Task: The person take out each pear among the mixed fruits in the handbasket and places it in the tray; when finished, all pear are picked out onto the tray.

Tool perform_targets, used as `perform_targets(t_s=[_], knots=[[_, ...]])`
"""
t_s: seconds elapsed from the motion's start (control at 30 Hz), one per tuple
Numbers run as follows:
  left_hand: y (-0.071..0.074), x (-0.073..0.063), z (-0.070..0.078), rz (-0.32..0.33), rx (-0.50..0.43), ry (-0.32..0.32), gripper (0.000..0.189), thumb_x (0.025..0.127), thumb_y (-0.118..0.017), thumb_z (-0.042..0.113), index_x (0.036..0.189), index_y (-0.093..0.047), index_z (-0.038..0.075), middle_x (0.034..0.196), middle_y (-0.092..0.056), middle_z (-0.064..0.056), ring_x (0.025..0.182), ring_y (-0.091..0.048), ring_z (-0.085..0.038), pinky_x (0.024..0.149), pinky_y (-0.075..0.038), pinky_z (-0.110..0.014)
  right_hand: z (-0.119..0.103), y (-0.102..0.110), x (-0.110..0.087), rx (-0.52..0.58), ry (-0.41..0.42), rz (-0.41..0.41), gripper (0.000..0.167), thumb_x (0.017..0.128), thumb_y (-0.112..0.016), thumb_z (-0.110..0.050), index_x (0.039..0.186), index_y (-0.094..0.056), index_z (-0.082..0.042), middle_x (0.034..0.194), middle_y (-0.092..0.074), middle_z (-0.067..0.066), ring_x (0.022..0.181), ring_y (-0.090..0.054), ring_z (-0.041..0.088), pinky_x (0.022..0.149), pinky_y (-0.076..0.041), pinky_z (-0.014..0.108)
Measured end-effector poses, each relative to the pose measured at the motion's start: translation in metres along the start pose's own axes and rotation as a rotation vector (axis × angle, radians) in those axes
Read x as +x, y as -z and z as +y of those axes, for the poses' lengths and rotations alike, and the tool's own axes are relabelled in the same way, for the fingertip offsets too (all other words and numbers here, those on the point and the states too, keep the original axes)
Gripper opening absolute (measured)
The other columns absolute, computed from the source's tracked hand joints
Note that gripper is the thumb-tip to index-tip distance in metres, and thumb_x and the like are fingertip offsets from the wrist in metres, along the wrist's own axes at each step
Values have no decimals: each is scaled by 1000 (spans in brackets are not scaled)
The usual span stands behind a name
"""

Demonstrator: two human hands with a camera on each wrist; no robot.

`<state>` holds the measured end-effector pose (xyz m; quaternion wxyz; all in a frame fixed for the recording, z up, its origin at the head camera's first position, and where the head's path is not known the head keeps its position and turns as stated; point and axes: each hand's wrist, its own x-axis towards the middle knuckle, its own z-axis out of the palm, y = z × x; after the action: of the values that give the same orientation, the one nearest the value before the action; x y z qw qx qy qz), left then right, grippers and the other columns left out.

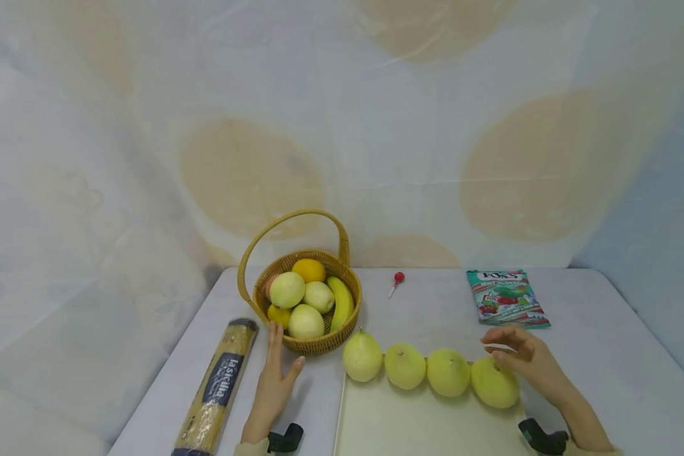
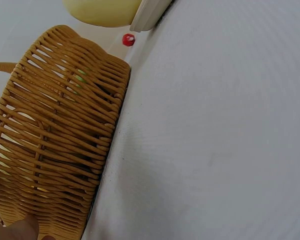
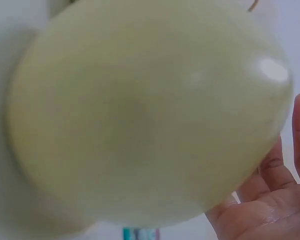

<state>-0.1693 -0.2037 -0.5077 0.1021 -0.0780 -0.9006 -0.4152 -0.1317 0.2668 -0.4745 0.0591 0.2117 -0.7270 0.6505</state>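
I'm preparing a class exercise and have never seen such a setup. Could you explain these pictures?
No machine here, only a person's left hand and right hand, both bare. A head-worn camera gives the wide view; a camera on each wrist gives a close-up, the left showing a wicker basket, the right a yellow fruit. On the white table are that basket, with fruit in it, a pasta packet, a lollipop, a bag of sweets and a pale tray, with four yellow fruits in a row along its far edge. Nothing seems held: the left hand is beside the basket, the right hand by the rightmost fruit; whether either touches is hard to tell.
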Motion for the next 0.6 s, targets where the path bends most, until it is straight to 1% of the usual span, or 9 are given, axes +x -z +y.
perform_targets(t_s=[0.1,0.23,0.33,0.47,0.6], knots=[[0,0,0,-2,4,2,81,97,-59,28,158,-6,18,165,5,-8,144,-18,-49,105,-30,-71,-8,0,8,-12,42,-9,24,92,-51,13,116,-51,11,113,-63,-10,105,-63,0,87,-55,19],[0,0,0,6,9,-4,81,96,-59,27,158,-7,17,165,4,-8,144,-19,-50,104,-31,-72,-23,-4,27,15,101,-60,26,93,-50,14,118,-48,13,115,-63,-6,107,-63,2,89,-55,19],[-1,0,-1,14,10,-6,81,96,-60,27,157,-9,16,165,3,-8,143,-20,-50,104,-31,-72,-34,-10,43,17,119,-105,26,94,-49,12,120,-47,13,118,-61,-5,110,-62,3,90,-54,19],[-1,0,-1,15,10,-3,82,95,-61,27,158,-9,17,165,3,-7,143,-20,-49,104,-31,-71,-52,-23,65,8,73,-169,28,96,-50,6,124,-47,9,122,-59,-6,113,-60,2,91,-54,21],[-1,1,-1,13,5,-8,81,96,-60,27,158,-9,17,165,3,-8,143,-20,-50,103,-32,-72,-70,-45,86,8,11,-235,32,97,-54,-2,127,-46,7,124,-58,-9,115,-58,2,92,-54,22]])
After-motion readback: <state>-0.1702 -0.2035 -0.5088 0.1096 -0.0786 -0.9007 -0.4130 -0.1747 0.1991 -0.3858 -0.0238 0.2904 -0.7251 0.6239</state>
